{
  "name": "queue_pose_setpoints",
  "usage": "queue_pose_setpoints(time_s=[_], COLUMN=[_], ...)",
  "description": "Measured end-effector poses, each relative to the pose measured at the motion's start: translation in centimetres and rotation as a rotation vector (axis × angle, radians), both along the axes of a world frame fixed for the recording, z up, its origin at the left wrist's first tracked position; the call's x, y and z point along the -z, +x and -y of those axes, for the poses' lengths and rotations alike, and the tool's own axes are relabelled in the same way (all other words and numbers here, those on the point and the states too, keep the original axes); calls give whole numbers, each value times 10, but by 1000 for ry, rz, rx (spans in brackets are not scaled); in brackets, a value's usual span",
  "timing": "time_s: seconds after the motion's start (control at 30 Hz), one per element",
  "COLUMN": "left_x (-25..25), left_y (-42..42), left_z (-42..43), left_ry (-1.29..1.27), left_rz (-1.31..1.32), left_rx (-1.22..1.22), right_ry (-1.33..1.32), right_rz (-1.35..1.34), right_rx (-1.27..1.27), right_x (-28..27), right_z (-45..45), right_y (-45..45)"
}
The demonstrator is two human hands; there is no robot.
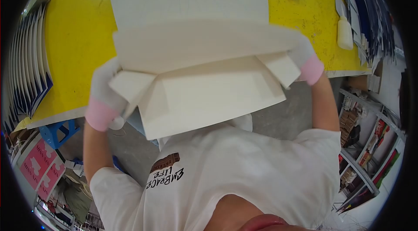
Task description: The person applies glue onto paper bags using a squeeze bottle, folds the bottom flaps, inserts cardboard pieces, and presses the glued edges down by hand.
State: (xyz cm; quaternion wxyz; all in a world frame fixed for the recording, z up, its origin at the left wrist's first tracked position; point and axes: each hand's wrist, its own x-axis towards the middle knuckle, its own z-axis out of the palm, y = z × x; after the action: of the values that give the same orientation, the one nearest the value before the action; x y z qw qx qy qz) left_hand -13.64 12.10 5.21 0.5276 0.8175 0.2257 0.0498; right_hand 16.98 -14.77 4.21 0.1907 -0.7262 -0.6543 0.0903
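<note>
A large white paper bag (187, 2) lies on the yellow table, its near end folded open into flaps that reach over the table's front edge. My left hand (106, 83), in a white glove with a pink cuff, is at the left corner of the folded end. At the right corner is my right hand (307, 59), gloved the same way. The fingers of both hands are mostly hidden by the paper or blurred.
Stacked folded bags (30, 65) stand at the table's left side. On the right are a white bottle (344, 32) and blue-and-white stacks (374, 17). Beyond the yellow table (76, 48) are a blue stool (56, 134) at lower left and shelving (365, 144) at lower right.
</note>
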Motion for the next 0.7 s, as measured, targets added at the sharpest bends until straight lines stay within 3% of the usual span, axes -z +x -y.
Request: queue_pose_setpoints(time_s=[0.03, 0.1, 0.2, 0.27, 0.4, 0.7], left_x=[-5, -4, -3, -2, 21, 24], left_y=[6, 9, 3, -7, -21, -29], left_z=[-6, -8, -3, 14, 30, 28], left_ry=[-193, -146, -19, 123, 565, 777], left_rz=[-76, -85, -107, -139, 229, 123], left_rx=[-1, 9, -4, -50, -76, -73], right_ry=[-89, -249, -675, -463, -211, -187], right_rz=[-27, -78, -319, -362, -439, -439], right_rx=[-56, -174, 258, 308, 391, 380], right_x=[0, -1, -27, -18, -3, 0], right_z=[-2, -9, -33, -18, -2, 1], right_y=[12, 29, 9, 0, -15, -18])
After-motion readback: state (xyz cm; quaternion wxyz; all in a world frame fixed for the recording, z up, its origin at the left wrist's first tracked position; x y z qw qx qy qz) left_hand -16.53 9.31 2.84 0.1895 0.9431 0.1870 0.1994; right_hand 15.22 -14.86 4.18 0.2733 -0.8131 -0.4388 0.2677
